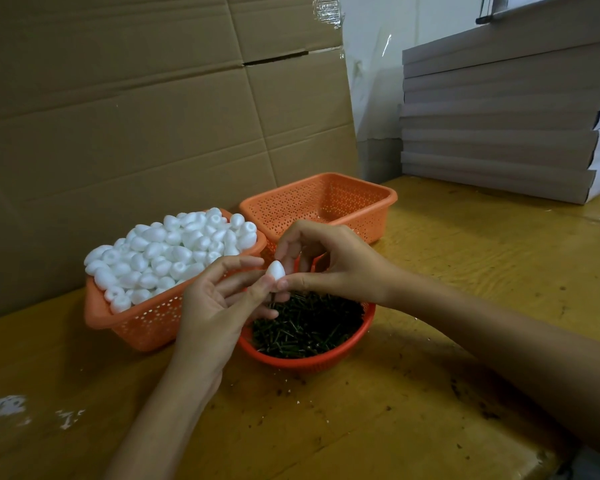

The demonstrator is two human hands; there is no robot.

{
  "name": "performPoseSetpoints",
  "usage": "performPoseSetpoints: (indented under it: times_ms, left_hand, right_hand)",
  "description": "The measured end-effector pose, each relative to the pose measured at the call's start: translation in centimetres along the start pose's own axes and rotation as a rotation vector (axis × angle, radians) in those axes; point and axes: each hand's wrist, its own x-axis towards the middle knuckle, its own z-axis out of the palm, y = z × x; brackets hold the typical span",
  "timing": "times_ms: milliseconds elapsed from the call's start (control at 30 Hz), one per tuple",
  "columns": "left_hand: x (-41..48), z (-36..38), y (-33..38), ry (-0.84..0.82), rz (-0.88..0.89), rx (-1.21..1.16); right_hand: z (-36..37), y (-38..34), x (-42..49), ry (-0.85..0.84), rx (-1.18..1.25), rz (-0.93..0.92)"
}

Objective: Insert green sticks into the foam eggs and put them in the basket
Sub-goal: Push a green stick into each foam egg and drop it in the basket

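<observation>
A white foam egg [276,270] is pinched between the fingertips of my left hand [215,299] and my right hand [329,261], above a round red bowl [347,348] full of dark green sticks [309,323]. A short piece of green stick [273,295] shows just under the egg between my fingers. An orange basket [132,323] heaped with loose foam eggs [174,251] stands to the left. Behind the hands sits a second orange basket [371,202]; its visible inside holds nothing.
A large cardboard sheet [136,116] stands upright along the back of the yellow wooden table [465,271]. A stack of flat grey boxes [506,116] occupies the back right corner. White crumbs [4,407] lie near the left front.
</observation>
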Motion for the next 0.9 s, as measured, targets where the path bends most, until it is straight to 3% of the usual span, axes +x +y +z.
performPoseSetpoints:
  times_ms: [233, 400, 600, 900]
  left_hand:
    - [0.0, 0.0, -0.3, 0.004, 0.021, 0.020]
    - [-0.1, 0.3, -0.7, 0.000, 0.043, 0.057]
    - [-0.2, 0.4, -0.6, -0.010, 0.055, 0.062]
    - [-0.4, 0.6, -0.6, -0.019, 0.118, 0.143]
  right_hand:
    - [-0.1, -0.1, 0.2, -0.066, -0.067, -0.018]
    - [-0.3, 0.4, 0.2, -0.020, -0.077, -0.004]
    - [-1.2, 0.6, 0.4, 0.103, 0.230, 0.153]
    - [-1.1, 0.5, 0.4, -0.079, 0.277, 0.198]
